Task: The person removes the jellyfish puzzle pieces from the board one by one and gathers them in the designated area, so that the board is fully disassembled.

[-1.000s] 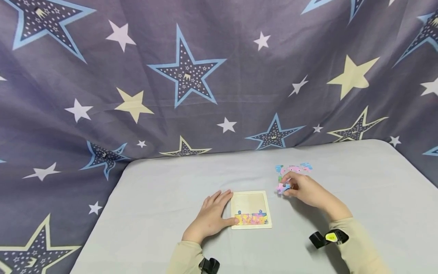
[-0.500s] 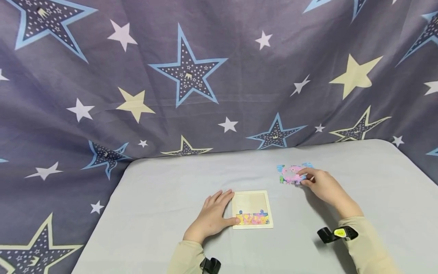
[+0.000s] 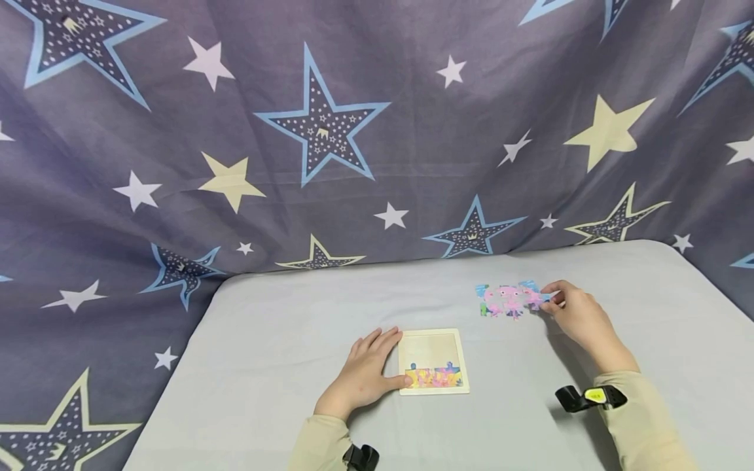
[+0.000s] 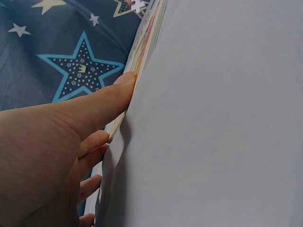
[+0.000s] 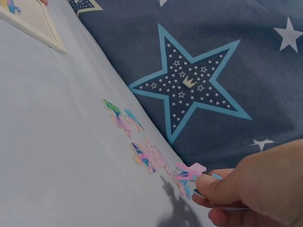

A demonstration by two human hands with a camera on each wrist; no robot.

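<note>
A shallow puzzle tray [image 3: 434, 332] with a pale wooden rim lies on the table, its lower part filled with a strip of yellow, pink and blue jigsaw pieces [image 3: 436, 377]. My left hand [image 3: 362, 376] rests at the tray's left side, fingers straight along the edge and thumb on the lower left corner. To the right, beyond the tray, my right hand [image 3: 583, 320] pinches a pink and blue puzzle piece [image 5: 190, 171] between thumb and fingers. That piece is at the right end of a group of loose pink, blue and green puzzle pieces [image 3: 509, 301].
A grey-white cloth covers the table [image 3: 265, 340]. Behind it hangs a dark curtain [image 3: 412, 150] printed with stars. Each wrist wears a black camera strap [image 3: 592, 397].
My right hand has moved rightward with a puzzle piece, from the lower left of the loose group to its right end. The left hand and the tray have stayed in place.
</note>
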